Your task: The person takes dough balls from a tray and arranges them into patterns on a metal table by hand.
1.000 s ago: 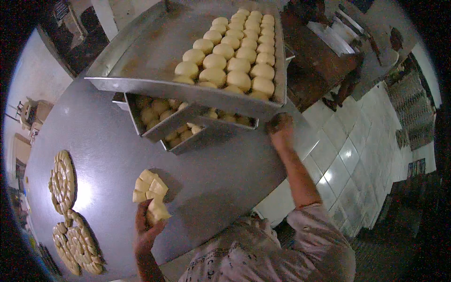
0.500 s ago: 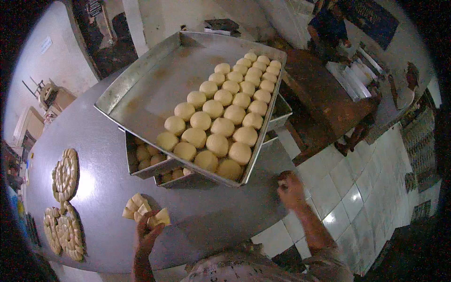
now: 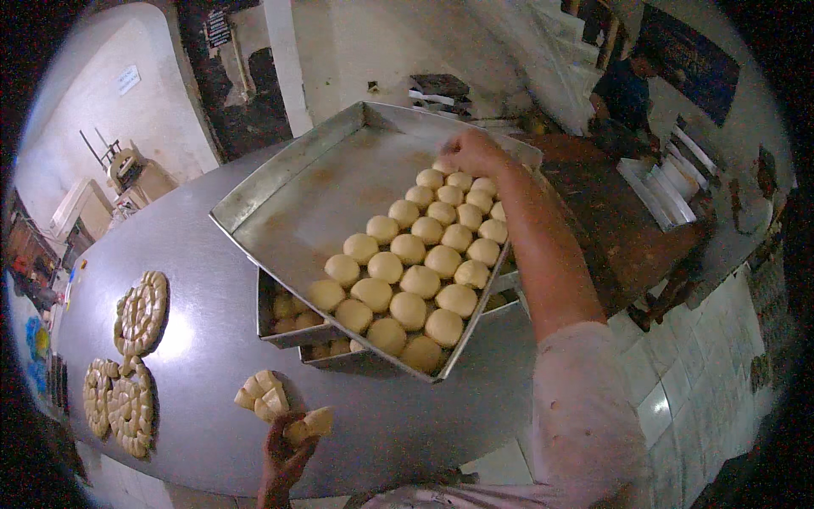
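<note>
My right hand (image 3: 476, 154) reaches over the top metal tray (image 3: 288, 182), fingers closed on a pale dough ball (image 3: 443, 165) at the far end of the leftmost row. Beside it, rows of round dough balls (image 3: 408, 248) fill the tray's right part. Down at the near side of the table, my left hand (image 3: 287, 450) is closed on a cut dough piece (image 3: 310, 425). Just beyond its fingers lies a small cluster of dough pieces (image 3: 261, 394). The undersides of both hands' grips are hidden.
Under the top tray are more trays (image 3: 292, 333) holding dough balls. Coiled strips of cut dough (image 3: 141, 314) lie on the left of the metal table (image 3: 199, 407). A wooden table (image 3: 593, 229) with metal pans (image 3: 657, 193) and a person (image 3: 623, 97) are at the far right.
My right hand has swung from the table's right edge up and over the tray's far end. An added dough ball shows under its fingers. My left hand stays by the cut pieces.
</note>
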### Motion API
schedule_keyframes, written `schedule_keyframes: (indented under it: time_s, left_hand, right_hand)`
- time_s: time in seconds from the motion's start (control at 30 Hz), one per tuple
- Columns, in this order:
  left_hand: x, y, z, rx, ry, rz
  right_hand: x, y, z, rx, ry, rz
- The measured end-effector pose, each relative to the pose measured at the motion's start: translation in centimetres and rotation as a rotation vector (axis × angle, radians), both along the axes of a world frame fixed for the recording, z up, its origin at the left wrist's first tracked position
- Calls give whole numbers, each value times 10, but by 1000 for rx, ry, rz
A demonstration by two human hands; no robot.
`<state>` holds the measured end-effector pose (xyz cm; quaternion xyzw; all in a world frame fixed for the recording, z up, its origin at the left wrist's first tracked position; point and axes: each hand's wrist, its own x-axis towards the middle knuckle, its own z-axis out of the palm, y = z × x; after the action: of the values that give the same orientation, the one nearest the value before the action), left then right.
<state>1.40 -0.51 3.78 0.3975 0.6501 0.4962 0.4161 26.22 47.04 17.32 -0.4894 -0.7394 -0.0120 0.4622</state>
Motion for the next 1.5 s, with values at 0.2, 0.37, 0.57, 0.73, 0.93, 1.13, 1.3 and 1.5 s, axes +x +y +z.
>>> schedule_keyframes:
  time_s: [0.2, 0.37, 0.57, 0.73, 0.93, 1.13, 1.3, 1.5]
  left_hand:
    - [-11, -9, -12, 226, 276, -15]
    - [-5, -12, 1, 417, 381, -161]
    - [-53, -31, -30, 342, 526, -437]
    - [-129, -81, -39, 136, -18, 119]
    - [-108, -82, -58, 11, -254, 67]
    - [-147, -95, -68, -27, -147, 117]
    - [-86, -61, -47, -100, -270, -83]
    - [-62, -29, -55, -42, -368, 24]
  right_hand:
    - [37, -174, 77, 350, 385, 273]
    - [-35, -344, -33, -22, 46, 989]
    - [-42, -438, -173, -1031, 188, 676]
    - [43, -430, -239, -507, -537, 122]
    - [-21, -379, -281, -257, -328, -211]
    - [52, -354, -255, -205, -396, -311]
    - [5, -341, -250, -288, -73, -168]
    - [87, -308, -246, -220, -379, -217]
